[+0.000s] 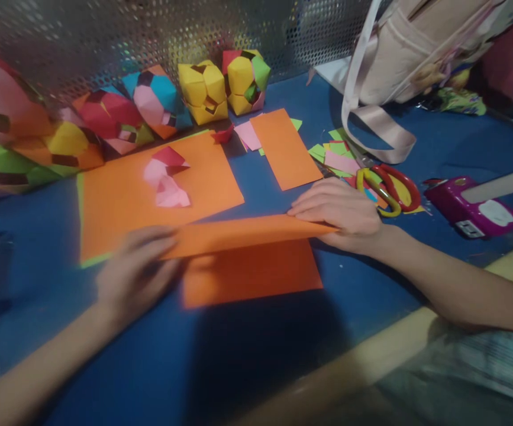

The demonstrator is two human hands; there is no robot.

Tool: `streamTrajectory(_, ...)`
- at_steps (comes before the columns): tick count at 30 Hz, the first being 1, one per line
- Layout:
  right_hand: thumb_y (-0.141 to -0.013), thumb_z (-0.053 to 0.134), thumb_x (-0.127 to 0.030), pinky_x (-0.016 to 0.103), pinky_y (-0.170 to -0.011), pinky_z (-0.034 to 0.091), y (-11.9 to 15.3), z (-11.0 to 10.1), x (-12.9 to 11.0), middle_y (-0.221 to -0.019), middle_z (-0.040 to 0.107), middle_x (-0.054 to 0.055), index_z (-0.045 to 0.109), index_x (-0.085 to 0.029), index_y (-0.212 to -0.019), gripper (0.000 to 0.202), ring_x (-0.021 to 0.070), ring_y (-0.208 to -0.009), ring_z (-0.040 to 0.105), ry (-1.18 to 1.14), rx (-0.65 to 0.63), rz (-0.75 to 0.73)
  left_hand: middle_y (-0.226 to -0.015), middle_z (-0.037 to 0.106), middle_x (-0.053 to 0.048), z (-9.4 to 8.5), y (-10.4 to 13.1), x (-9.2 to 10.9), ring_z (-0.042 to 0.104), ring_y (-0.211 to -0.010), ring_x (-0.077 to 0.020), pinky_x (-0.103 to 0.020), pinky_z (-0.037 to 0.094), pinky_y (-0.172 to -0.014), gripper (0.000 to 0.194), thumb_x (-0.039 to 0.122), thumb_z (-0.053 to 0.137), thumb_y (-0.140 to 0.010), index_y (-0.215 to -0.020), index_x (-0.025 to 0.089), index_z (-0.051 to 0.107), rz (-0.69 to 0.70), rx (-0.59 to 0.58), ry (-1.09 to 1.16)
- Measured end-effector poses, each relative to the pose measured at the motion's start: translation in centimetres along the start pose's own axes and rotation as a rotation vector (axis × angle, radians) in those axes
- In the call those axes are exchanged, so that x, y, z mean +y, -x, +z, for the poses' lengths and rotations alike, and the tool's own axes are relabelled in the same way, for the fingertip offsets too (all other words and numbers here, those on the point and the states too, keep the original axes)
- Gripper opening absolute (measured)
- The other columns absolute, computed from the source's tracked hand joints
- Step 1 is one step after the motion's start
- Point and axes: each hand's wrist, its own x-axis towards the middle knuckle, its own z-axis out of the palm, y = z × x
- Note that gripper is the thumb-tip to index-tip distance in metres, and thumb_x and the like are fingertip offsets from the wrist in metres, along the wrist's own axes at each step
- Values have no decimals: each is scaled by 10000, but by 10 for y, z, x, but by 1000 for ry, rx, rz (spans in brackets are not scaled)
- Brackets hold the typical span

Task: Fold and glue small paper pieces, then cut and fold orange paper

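Observation:
A sheet of orange paper, bent over along its far side, spans the space between my two hands. My left hand, a little blurred, grips its left end between thumb and fingers. At the other end, my right hand has its fingers closed over the bent edge. Beyond my left hand lies a larger orange sheet with a green edge showing under it. On that sheet rests a folded pink and red paper piece. Scissors with yellow and red handles lie just past my right hand.
Several folded paper models, among them a yellow one, line the perforated metal panel. A smaller orange rectangle and paper scraps lie mid-table. To the right are a purple device and a pale bag with a strap.

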Motion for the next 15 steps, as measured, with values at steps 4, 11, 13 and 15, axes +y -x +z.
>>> streamTrajectory(4, -913, 513, -176, 390, -807, 509, 1, 0, 0, -976, 727, 80, 601, -192, -976, 110, 209, -990, 658, 97, -47, -75, -984, 648, -81, 0, -10, 11, 648, -888, -165, -285, 546, -775, 220, 27, 676, -767, -925, 157, 597, 134, 16, -85)
streamTrajectory(11, -940, 476, -181, 399, -812, 491, 2, -1, 1, -973, 720, 105, 597, -151, -979, 131, 220, -1013, 630, 127, -95, -117, -985, 642, -91, 6, -10, 4, 633, -858, -174, -299, 542, -744, 278, 128, 736, -755, -966, 147, 556, 200, 40, -194)
streamTrajectory(13, -959, 443, -199, 395, -806, 486, 4, 2, 2, -955, 719, 103, 598, -152, -963, 161, 213, -999, 627, 105, -58, -120, -972, 634, -77, 5, -12, 3, 630, -865, -172, -304, 533, -746, 256, 140, 726, -769, -967, 150, 565, 221, 40, -209)
streamTrajectory(15, -970, 419, -206, 389, -807, 480, 5, 5, 3, -939, 716, 95, 596, -158, -954, 184, 203, -984, 624, 92, -31, -123, -882, 624, -35, 4, -14, 3, 626, -810, -149, -288, 517, -715, 129, 127, 643, -833, -938, 169, 581, 183, -7, -171)
